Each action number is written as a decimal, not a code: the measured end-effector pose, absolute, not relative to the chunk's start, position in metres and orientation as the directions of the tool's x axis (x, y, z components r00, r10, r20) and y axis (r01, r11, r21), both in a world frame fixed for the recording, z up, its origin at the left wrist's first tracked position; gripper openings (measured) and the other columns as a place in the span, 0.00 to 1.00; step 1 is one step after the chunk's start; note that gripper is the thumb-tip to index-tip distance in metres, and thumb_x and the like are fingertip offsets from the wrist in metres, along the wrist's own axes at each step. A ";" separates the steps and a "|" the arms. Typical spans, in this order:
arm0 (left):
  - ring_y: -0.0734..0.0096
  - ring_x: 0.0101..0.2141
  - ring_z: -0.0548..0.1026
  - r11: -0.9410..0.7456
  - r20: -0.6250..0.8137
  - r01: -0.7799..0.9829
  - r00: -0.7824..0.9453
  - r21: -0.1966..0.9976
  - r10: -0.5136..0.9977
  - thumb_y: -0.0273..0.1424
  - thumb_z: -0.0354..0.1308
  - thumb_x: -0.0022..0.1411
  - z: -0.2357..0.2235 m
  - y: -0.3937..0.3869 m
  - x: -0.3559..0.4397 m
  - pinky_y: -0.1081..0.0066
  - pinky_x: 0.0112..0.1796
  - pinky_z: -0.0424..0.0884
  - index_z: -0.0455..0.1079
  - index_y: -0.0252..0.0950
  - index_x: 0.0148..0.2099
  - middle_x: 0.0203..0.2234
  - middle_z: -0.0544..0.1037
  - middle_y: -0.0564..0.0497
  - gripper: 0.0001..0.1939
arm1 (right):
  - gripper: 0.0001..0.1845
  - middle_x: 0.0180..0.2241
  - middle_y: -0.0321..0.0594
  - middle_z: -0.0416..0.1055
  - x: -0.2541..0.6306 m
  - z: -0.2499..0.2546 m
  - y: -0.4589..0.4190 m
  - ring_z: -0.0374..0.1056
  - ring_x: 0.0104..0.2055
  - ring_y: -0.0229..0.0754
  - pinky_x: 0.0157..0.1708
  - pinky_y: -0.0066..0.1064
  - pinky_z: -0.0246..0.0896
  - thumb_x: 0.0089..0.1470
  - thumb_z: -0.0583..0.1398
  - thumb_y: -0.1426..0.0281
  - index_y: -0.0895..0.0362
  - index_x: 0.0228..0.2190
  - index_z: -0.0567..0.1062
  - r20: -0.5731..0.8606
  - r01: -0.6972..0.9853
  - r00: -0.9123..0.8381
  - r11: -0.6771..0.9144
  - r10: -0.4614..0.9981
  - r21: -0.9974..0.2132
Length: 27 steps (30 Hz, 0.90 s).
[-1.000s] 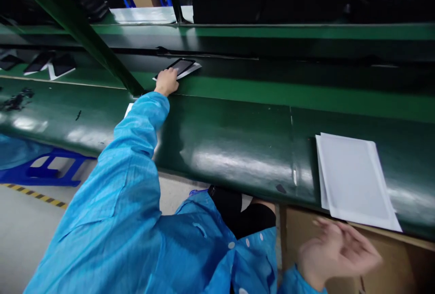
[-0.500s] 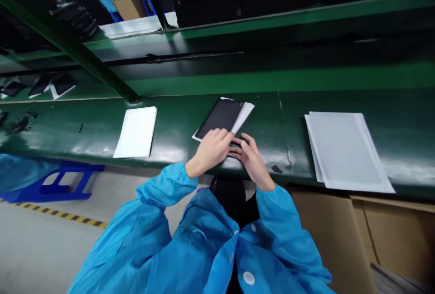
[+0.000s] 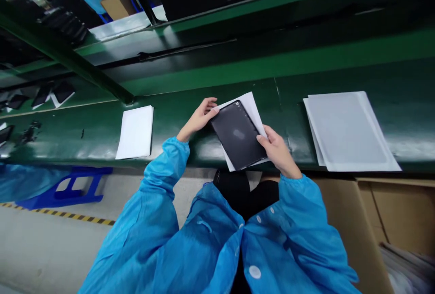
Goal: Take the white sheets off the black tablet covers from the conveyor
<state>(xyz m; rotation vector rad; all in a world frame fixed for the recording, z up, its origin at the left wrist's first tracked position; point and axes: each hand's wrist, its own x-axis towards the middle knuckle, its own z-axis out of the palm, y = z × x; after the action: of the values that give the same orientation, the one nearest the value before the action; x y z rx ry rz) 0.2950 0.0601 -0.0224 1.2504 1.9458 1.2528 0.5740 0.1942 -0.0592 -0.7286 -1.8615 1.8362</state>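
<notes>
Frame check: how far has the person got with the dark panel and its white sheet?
Done: dark panel and white sheet are off the belt. In hand: left hand and right hand hold them at the bench edge. Left: clear sleeves and paper stack lie untouched.

A second ago my left hand [image 3: 199, 119] was stretched to the far strip of the green workbench [image 3: 210, 144], fingers on the flat black rectangular panel [image 3: 239, 134] and the white sheet [image 3: 253, 106] under it; my right hand [image 3: 278, 151] hung open below the near edge. Half a second ago panel and sheet lay flat near the near edge, both hands at their near end. Now both are lifted and turned, the panel's matte face up, overhanging the near edge. Left fingers grip the far left corner, right fingers the right side. White paper stack [image 3: 135, 132], hidden by my sleeve at first, shows at left.
</notes>
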 end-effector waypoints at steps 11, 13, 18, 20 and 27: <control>0.53 0.49 0.82 0.058 0.012 0.126 -0.495 0.990 0.869 0.56 0.71 0.60 -0.052 0.066 0.293 0.55 0.53 0.79 0.75 0.36 0.58 0.48 0.83 0.45 0.35 | 0.29 0.49 0.41 0.76 0.543 -0.068 0.251 0.76 0.46 0.46 0.45 0.37 0.77 0.49 0.74 0.55 0.47 0.49 0.72 0.185 -0.070 -0.606 0.180 0.773 -0.981; 0.52 0.53 0.80 0.008 0.080 0.149 -0.577 0.989 0.813 0.57 0.68 0.62 -0.059 0.066 0.288 0.53 0.57 0.77 0.74 0.38 0.59 0.49 0.82 0.45 0.34 | 0.28 0.50 0.40 0.73 0.536 -0.071 0.258 0.75 0.41 0.42 0.40 0.35 0.76 0.48 0.75 0.56 0.47 0.45 0.71 0.231 -0.093 -0.563 0.217 0.793 -0.972; 0.48 0.61 0.76 -0.085 0.202 0.222 -0.586 0.971 0.785 0.58 0.66 0.65 -0.060 0.065 0.296 0.50 0.63 0.71 0.73 0.40 0.61 0.53 0.81 0.46 0.33 | 0.33 0.47 0.39 0.69 0.533 -0.068 0.258 0.67 0.31 0.36 0.27 0.29 0.68 0.42 0.77 0.57 0.49 0.47 0.72 0.168 -0.066 -0.565 0.158 0.808 -0.985; 0.47 0.61 0.75 -0.097 0.230 0.250 -0.584 0.963 0.778 0.58 0.66 0.65 -0.055 0.064 0.303 0.51 0.63 0.72 0.73 0.41 0.60 0.53 0.80 0.46 0.33 | 0.35 0.46 0.39 0.68 0.535 -0.064 0.256 0.67 0.32 0.36 0.24 0.28 0.66 0.42 0.78 0.55 0.50 0.48 0.72 0.144 -0.075 -0.583 0.124 0.799 -0.989; 0.45 0.62 0.75 -0.016 0.195 0.268 -0.660 0.963 0.725 0.58 0.65 0.66 -0.046 0.060 0.315 0.51 0.58 0.76 0.73 0.43 0.60 0.52 0.79 0.47 0.31 | 0.34 0.44 0.38 0.65 0.535 -0.058 0.252 0.64 0.30 0.36 0.20 0.26 0.60 0.40 0.80 0.55 0.46 0.44 0.71 0.156 -0.127 -0.567 0.101 0.809 -0.987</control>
<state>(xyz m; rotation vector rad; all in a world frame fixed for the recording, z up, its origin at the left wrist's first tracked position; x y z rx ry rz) 0.3151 0.0600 -0.0460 1.0332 1.9033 1.7191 0.5352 0.2520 -0.0577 -0.6828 -1.6258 1.5699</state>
